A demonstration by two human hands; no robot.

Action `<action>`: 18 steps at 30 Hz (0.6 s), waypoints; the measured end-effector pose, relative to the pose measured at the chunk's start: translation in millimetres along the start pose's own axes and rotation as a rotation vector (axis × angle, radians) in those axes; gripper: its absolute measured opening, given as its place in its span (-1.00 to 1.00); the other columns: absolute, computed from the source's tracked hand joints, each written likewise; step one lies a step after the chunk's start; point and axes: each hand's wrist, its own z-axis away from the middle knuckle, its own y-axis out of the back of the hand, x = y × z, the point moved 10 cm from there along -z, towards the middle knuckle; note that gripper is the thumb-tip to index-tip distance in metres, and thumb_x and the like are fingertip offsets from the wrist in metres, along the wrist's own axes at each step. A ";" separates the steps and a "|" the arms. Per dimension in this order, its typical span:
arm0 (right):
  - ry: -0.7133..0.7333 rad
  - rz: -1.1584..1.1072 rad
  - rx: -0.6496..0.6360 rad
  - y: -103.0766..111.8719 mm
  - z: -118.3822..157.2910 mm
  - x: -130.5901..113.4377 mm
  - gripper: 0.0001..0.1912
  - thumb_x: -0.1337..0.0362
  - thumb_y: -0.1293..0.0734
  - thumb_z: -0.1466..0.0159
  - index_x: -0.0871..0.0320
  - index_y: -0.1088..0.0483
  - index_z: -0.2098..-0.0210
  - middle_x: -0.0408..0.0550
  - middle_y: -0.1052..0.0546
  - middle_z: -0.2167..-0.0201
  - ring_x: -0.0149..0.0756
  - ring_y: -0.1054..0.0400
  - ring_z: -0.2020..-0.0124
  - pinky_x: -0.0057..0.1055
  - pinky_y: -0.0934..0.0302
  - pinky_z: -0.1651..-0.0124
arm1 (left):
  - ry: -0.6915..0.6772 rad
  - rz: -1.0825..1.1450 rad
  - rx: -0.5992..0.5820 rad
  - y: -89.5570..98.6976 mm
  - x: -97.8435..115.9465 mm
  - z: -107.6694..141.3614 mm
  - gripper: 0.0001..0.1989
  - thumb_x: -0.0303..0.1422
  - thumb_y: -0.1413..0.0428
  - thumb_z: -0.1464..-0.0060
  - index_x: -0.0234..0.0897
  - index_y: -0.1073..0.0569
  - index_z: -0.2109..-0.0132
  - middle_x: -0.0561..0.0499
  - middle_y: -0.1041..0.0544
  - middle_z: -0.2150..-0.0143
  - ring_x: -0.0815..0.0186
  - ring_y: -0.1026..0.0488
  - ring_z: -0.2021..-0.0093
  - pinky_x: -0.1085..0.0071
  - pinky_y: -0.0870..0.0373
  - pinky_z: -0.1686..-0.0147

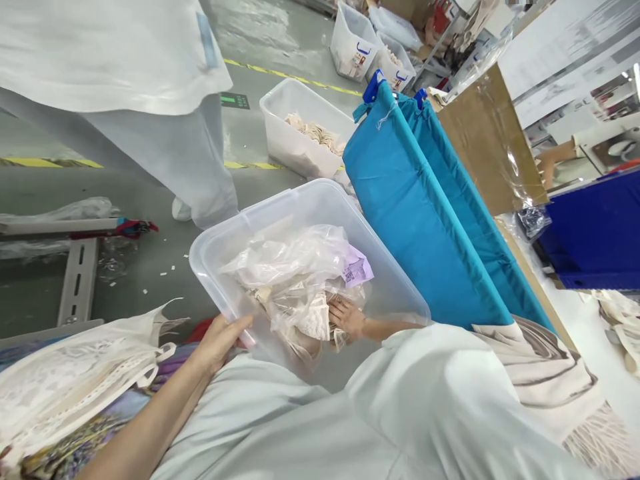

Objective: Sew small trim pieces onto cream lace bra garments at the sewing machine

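Observation:
A translucent plastic bin (pixel 295 197) stands tilted against my lap. My left hand (pixel 225 337) grips its near left rim, fingers wrapped over the edge. Inside the bin, my right hand (pixel 350 319) has its fingers around a bundle of beige fabric pieces (pixel 316 319); its thumb is hidden. Some of these pieces have a lacy pattern. Beyond that hand lie crumpled clear plastic bags (pixel 290 253), with a purple printed label (pixel 357 267) at their right end.
A teal cloth hamper (pixel 405 200) borders the bin on the right. Behind is another translucent bin (pixel 295 143) of fabric pieces. A person in pale clothes (pixel 165 133) stands at upper left. Beige lace fabric (pixel 75 380) lies at left, near a metal frame (pixel 77 280).

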 end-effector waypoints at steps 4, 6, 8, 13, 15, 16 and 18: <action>-0.103 0.011 0.088 -11.3 -9.1 -8.5 -0.11 0.22 -0.42 -0.18 0.25 -0.11 -0.44 0.29 -0.02 -0.49 0.14 0.28 -0.54 0.02 0.35 -0.54 | 0.021 -0.025 -0.021 1.1 -1.4 -1.1 -0.51 -0.18 -0.33 0.39 -0.28 -0.52 0.23 -0.01 -0.60 0.33 0.26 -0.46 0.46 0.41 -0.45 0.54; -0.150 0.010 0.144 -5.3 -16.3 -3.7 -0.19 0.27 -0.33 -0.25 0.33 -0.09 -0.44 0.33 0.01 -0.49 0.15 0.27 -0.54 0.06 0.29 -0.53 | 0.020 -0.025 -0.015 2.2 -0.6 -0.9 -0.52 -0.19 -0.33 0.40 -0.28 -0.51 0.24 -0.01 -0.60 0.34 0.26 -0.46 0.46 0.42 -0.45 0.54; -0.192 0.008 0.186 4.9 -23.0 6.6 -0.22 0.30 -0.27 -0.28 0.42 -0.05 -0.44 0.42 0.03 -0.48 0.20 0.21 -0.52 0.11 0.21 -0.51 | 0.012 -0.020 -0.001 3.9 -0.1 -1.0 -0.54 -0.19 -0.33 0.40 -0.28 -0.50 0.26 0.01 -0.59 0.38 0.26 -0.46 0.45 0.42 -0.45 0.53; -0.161 0.003 0.198 32.0 -44.8 26.9 -0.19 0.28 -0.40 -0.23 0.40 -0.14 -0.40 0.38 -0.01 -0.48 0.17 0.06 -0.48 -0.12 0.08 -0.49 | -0.017 -0.001 0.064 11.0 -1.1 -1.9 -0.49 -0.15 -0.31 0.39 -0.29 -0.49 0.21 0.02 -0.57 0.41 0.27 -0.44 0.49 0.43 -0.41 0.58; -0.146 -0.002 0.187 41.3 -54.7 29.0 -0.32 0.24 -0.42 -0.28 0.27 -0.25 -0.34 0.27 -0.14 -0.45 0.11 -0.06 -0.42 -0.06 -0.03 -0.44 | -0.021 0.004 0.071 11.5 -0.4 -0.7 -0.46 -0.14 -0.30 0.39 -0.30 -0.50 0.17 0.01 -0.57 0.40 0.29 -0.42 0.52 0.43 -0.39 0.60; -0.152 -0.006 0.184 46.1 -59.0 29.5 -0.41 0.19 -0.41 -0.32 0.20 -0.30 -0.30 0.20 -0.22 -0.40 0.07 -0.15 -0.37 -0.01 -0.12 -0.38 | -0.022 0.006 0.068 11.0 0.8 0.4 -0.45 -0.14 -0.29 0.39 -0.31 -0.51 0.17 0.02 -0.56 0.40 0.31 -0.40 0.54 0.43 -0.39 0.61; -0.181 -0.019 0.176 56.0 -66.5 29.0 -0.55 0.12 -0.37 -0.39 0.13 -0.36 -0.21 0.09 -0.36 -0.28 -0.03 -0.32 -0.23 0.00 -0.29 -0.24 | -0.025 0.010 0.061 9.5 4.9 2.9 -0.46 -0.15 -0.30 0.39 -0.32 -0.51 0.18 0.03 -0.55 0.41 0.34 -0.38 0.56 0.43 -0.40 0.60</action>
